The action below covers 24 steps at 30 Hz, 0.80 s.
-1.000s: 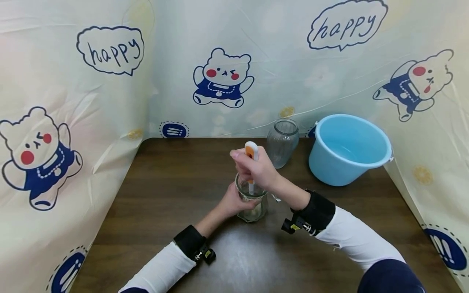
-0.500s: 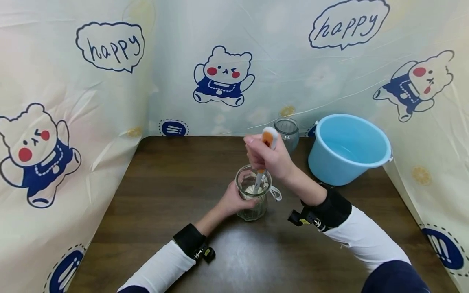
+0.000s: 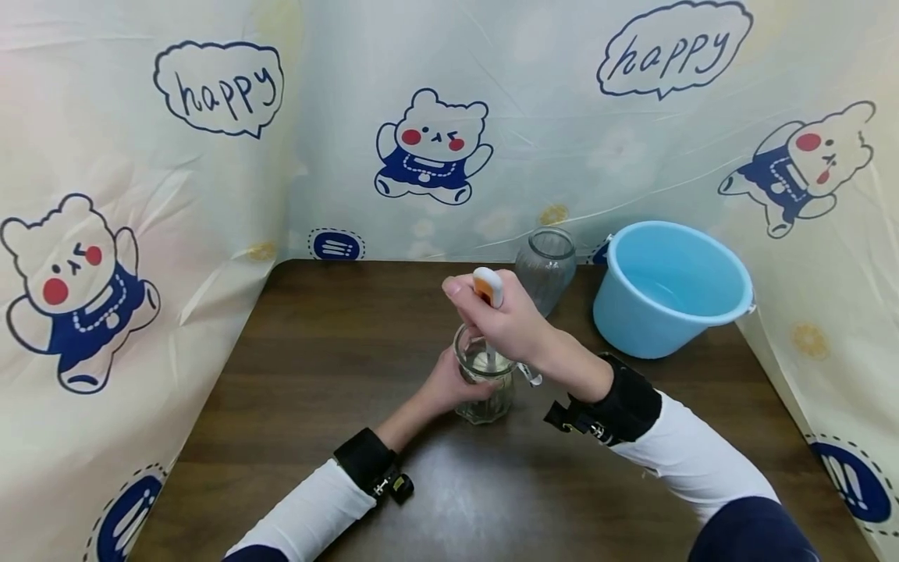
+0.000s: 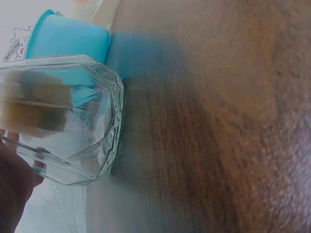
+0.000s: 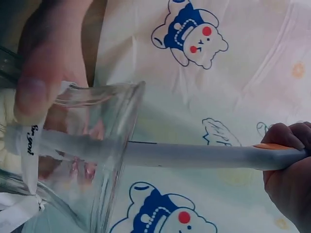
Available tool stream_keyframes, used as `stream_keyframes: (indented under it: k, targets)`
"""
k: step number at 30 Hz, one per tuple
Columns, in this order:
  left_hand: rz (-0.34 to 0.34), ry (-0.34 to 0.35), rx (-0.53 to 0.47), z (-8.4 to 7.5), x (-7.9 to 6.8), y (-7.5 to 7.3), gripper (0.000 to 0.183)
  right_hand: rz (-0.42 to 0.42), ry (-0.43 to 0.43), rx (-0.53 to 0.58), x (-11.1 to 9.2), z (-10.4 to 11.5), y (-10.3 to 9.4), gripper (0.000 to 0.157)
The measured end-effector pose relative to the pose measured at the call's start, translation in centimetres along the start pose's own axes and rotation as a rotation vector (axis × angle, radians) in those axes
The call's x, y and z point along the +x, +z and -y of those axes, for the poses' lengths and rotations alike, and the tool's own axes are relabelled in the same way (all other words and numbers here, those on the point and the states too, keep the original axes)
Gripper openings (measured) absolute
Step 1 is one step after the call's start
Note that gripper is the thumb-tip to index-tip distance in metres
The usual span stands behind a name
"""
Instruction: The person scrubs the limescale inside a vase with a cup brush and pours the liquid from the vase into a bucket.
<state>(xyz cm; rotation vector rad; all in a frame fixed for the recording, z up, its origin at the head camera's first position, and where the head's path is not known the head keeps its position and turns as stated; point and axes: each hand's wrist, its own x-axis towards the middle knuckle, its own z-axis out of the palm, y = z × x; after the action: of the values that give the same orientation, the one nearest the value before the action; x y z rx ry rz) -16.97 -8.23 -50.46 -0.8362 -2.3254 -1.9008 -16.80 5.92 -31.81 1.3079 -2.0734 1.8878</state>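
Note:
My left hand (image 3: 449, 382) grips a clear faceted glass jar (image 3: 488, 406) around its side, thumb toward me. A white ribbon with printed lettering (image 5: 30, 155) is tied at the jar's neck. Above the mouth my right hand (image 3: 507, 314) holds the white and orange handle of a bottle brush (image 3: 488, 286) in its curled fingers, thumb near the top. The brush's pale shaft (image 5: 194, 156) runs down through the opening. Through the glass, the left wrist view shows a blurred tan brush head (image 4: 36, 102) inside the jar.
A second glass jar (image 3: 550, 269) stands at the back of the brown wooden table (image 3: 337, 328), partly behind my right hand. To its right is a light blue bucket (image 3: 632, 312). A printed bear curtain (image 3: 431, 47) encloses the back and sides.
My right hand rose to the right with the brush, tilting its handle, then came back down to the left. The left hand and jar stay nearly in place.

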Motion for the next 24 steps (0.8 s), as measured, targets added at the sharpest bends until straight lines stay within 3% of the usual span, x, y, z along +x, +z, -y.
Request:
stream_keyframes:
  k: [8,18,21,24]
  targets:
    - [-0.013,-0.016,0.035,0.0,0.1,-0.1,0.071,0.013,0.046,-0.026,-1.3,-2.0,0.0,0.05]
    - [-0.011,-0.056,-0.043,-0.1,0.3,0.0,0.082,-0.101,-0.05,0.015,-1.1,-0.4,-0.8,0.057]
    - [-0.012,-0.054,-0.046,-0.1,0.2,0.1,0.083,-0.102,-0.075,-0.005,-1.6,-0.7,-0.9,0.057]
    - [0.0,-0.04,-0.072,-1.2,0.1,0.0,0.08,-0.097,-0.077,-0.014,-2.2,-1.8,-0.9,0.056]
